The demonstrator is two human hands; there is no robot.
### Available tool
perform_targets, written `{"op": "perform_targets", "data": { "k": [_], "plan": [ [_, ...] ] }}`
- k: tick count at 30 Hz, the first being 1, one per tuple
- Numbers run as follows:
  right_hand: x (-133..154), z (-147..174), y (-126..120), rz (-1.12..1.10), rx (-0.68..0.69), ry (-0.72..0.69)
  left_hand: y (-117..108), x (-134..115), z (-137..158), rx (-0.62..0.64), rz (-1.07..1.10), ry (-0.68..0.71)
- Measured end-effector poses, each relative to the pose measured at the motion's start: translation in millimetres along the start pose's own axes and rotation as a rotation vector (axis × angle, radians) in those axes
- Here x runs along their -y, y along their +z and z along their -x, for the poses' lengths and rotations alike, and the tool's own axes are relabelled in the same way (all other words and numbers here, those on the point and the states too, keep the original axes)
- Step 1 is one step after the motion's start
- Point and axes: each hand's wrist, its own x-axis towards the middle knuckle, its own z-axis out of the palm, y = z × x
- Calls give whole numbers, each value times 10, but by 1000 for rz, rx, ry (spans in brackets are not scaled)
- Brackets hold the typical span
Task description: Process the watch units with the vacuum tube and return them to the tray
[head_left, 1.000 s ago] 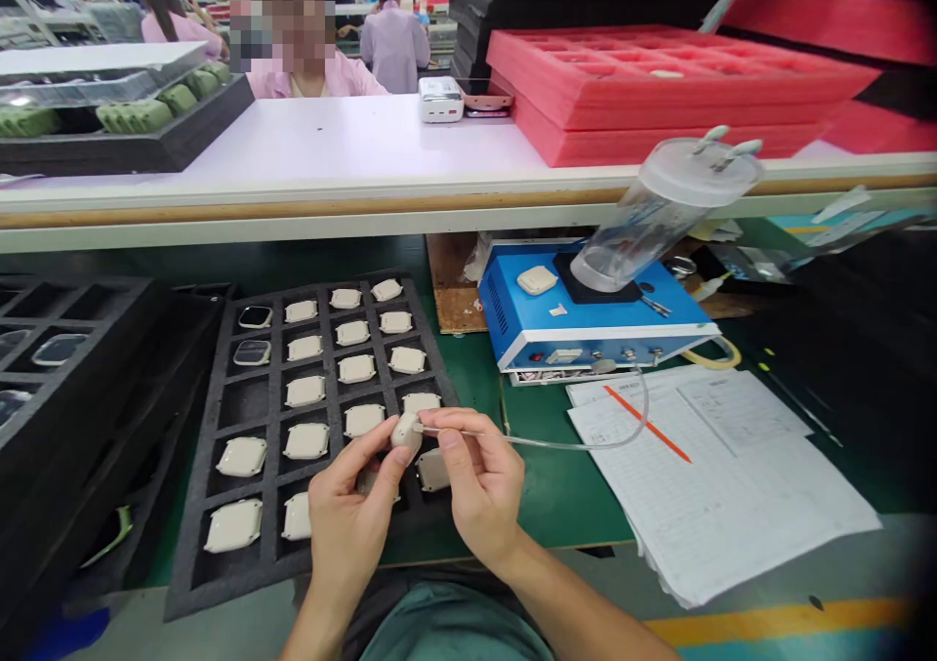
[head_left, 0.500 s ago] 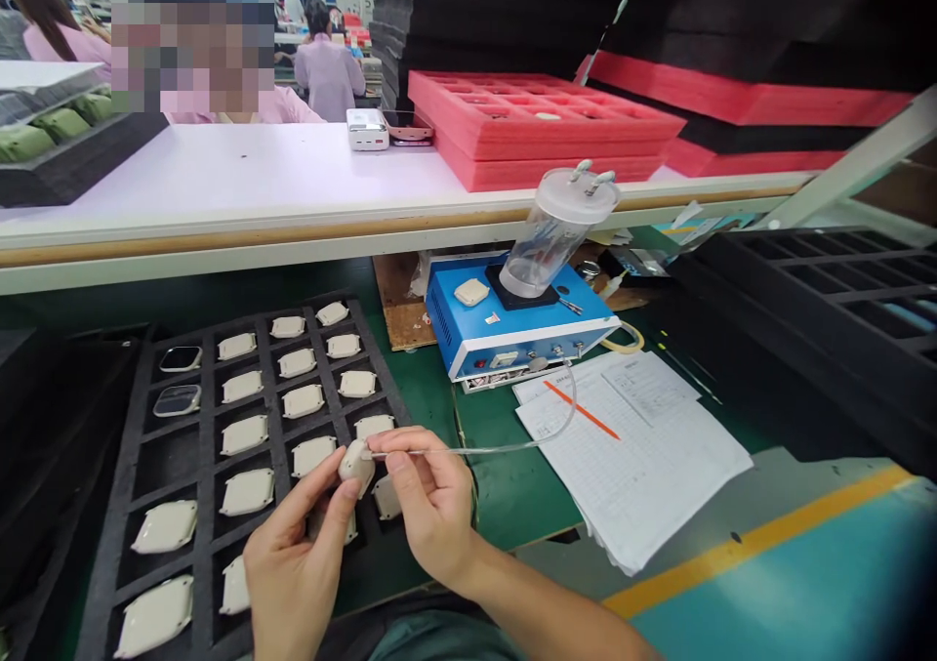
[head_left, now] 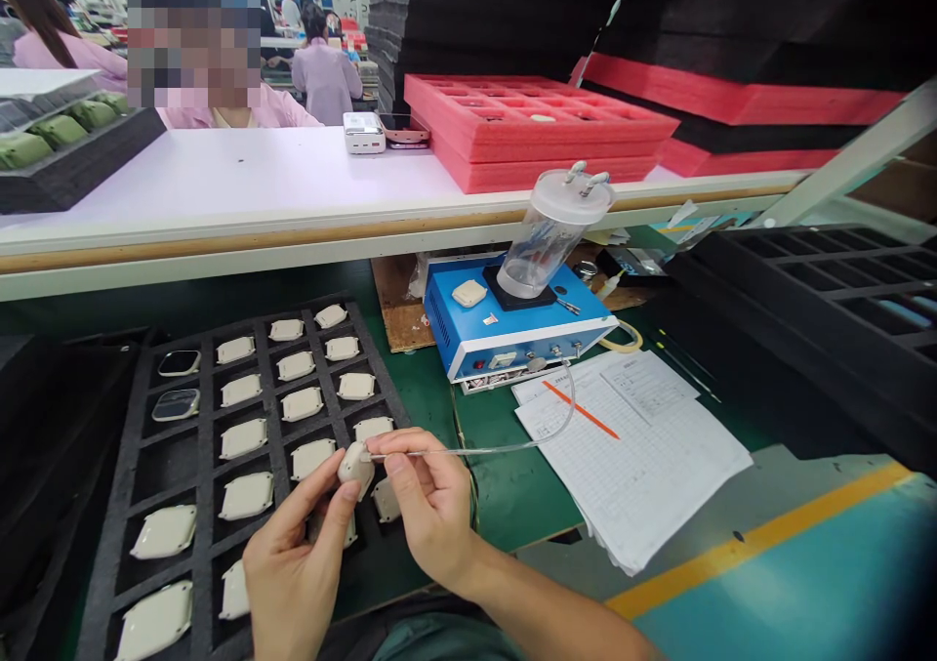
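Between thumb and fingers, my left hand grips a cream watch case, tilted on its edge above the foam tray. My right hand is closed around a thin clear tube, whose tip meets the side of the case; whether it goes into an opening I cannot tell. The tube curves back to the front of a blue machine. Under my hands lies a black foam tray with several cream watch cases in its compartments. Two pieces with dark or clear glass faces sit at its left.
On the blue machine stand a clear cylinder and another cream case. Papers with an orange strip lie to the right. A white shelf crosses behind, bearing red foam trays. Black trays stand at right. A person faces me.
The view has shifted very slightly. Both hands, the watch case and the tube keep nearly the same position, with the tube tip still at the case's side.
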Motion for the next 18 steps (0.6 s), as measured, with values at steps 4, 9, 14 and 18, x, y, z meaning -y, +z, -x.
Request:
{"op": "perform_targets", "data": {
  "k": [4, 9, 14, 18],
  "plan": [
    [0, -2, -2, -8, 3, -5, -1, -9, -5, -5, -10, 6],
    [3, -5, -12, -8, 10, 5, 10, -6, -4, -3, 8, -8],
    [1, 3, -11, 0, 6, 9, -3, -1, 0, -3, -3, -9],
    [-4, -12, -4, 1, -12, -1, 2, 22, -25, 13, 11, -6]
  ]
}}
